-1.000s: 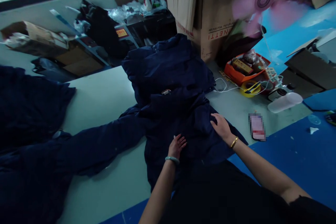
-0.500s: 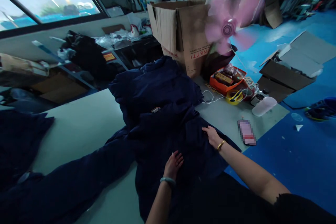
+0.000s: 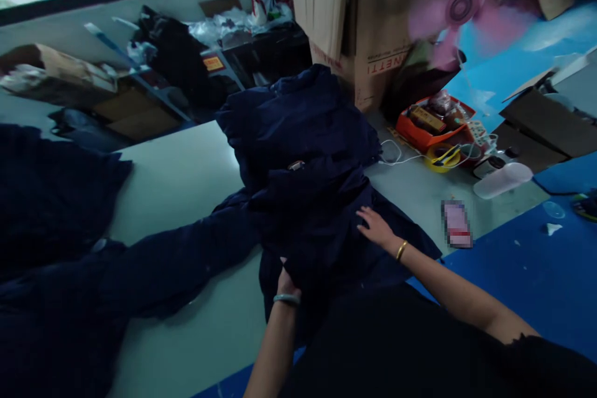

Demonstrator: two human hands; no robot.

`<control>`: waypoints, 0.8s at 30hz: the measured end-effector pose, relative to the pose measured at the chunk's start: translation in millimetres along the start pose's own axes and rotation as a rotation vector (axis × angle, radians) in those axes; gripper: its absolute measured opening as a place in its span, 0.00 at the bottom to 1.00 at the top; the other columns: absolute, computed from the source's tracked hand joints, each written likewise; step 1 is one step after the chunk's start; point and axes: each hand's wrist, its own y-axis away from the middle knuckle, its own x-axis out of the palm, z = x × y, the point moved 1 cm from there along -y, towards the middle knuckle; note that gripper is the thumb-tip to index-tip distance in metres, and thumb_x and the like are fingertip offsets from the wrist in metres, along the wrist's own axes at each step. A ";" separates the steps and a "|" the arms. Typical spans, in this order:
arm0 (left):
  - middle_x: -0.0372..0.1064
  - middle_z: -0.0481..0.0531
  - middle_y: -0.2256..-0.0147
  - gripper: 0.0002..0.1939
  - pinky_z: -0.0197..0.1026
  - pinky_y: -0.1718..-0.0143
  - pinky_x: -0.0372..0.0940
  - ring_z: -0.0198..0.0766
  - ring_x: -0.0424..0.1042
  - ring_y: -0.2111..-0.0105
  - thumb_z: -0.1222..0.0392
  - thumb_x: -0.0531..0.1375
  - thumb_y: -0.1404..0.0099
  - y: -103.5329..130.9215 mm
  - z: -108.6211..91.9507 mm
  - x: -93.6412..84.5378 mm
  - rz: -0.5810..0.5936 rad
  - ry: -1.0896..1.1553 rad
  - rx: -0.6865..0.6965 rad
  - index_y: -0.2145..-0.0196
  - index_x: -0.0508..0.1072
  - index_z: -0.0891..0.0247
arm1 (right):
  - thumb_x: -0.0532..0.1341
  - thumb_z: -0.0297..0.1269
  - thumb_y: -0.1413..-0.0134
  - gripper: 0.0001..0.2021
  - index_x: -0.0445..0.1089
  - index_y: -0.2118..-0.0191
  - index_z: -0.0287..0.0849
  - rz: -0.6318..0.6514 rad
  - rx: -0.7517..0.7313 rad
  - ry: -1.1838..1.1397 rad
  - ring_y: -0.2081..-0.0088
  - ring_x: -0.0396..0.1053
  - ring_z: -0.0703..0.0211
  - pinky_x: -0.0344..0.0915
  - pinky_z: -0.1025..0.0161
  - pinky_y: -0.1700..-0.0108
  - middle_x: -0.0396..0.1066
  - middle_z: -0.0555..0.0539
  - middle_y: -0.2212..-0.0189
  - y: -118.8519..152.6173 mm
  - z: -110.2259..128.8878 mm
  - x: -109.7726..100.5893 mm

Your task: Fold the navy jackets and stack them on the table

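Observation:
A dark navy jacket (image 3: pixel 308 205) lies in front of me, with one sleeve (image 3: pixel 186 261) stretched out to the left. A small shiny piece (image 3: pixel 296 165) shows near its middle. At the jacket's lower left edge, my left hand (image 3: pixel 290 280) grips the fabric, its thumb showing and its fingers hidden under the cloth. My right hand (image 3: pixel 379 230) rests on the right part of the jacket, palm down with fingers spread. Further left lies more navy clothing (image 3: pixel 51 199).
The pale table (image 3: pixel 186 180) carries a phone (image 3: pixel 457 224), a translucent bottle (image 3: pixel 502 180), yellow tape (image 3: pixel 442 157) and an orange box (image 3: pixel 431 127) at the right. Behind stand a large cardboard box (image 3: pixel 373 31) and a spinning pink fan (image 3: pixel 462 5).
My left hand has gone from lying open on the jacket to gripping its left edge. My right hand's fingers have spread. The view has tilted down and turned left.

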 end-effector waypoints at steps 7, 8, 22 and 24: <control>0.79 0.64 0.53 0.26 0.58 0.45 0.73 0.53 0.78 0.48 0.39 0.53 0.26 6.0 0.9 -15.9 0.027 0.551 -0.379 0.44 0.72 0.61 | 0.55 0.41 0.31 0.33 0.51 0.25 0.45 0.048 0.149 0.344 0.24 0.42 0.44 0.46 0.35 0.28 0.44 0.35 0.24 -19.0 -70.6 -18.1; 0.80 0.62 0.54 0.22 0.56 0.46 0.74 0.52 0.79 0.49 0.46 0.61 0.29 4.2 -0.8 -18.3 0.024 0.532 -0.377 0.44 0.72 0.61 | 0.55 0.41 0.31 0.33 0.49 0.24 0.44 0.058 0.159 0.351 0.24 0.42 0.45 0.47 0.37 0.28 0.44 0.36 0.24 -19.8 -75.3 -18.4; 0.70 0.73 0.40 0.32 0.62 0.34 0.58 0.62 0.66 0.36 0.62 0.64 0.42 -63.5 -50.0 -68.5 -0.435 -0.373 -0.001 0.40 0.71 0.68 | 0.51 0.39 0.29 0.24 0.67 0.33 0.41 -0.177 0.109 0.422 0.34 0.64 0.44 0.61 0.42 0.33 0.66 0.36 0.33 -27.2 -79.4 -46.7; 0.57 0.72 0.31 0.37 0.61 0.28 0.46 0.58 0.51 0.28 0.58 0.63 0.38 -54.9 -49.0 -46.3 -0.462 -0.541 0.174 0.32 0.64 0.69 | 0.51 0.36 0.30 0.23 0.70 0.36 0.41 -0.214 -0.011 0.400 0.36 0.66 0.46 0.62 0.44 0.33 0.69 0.37 0.36 -42.8 -62.2 -53.5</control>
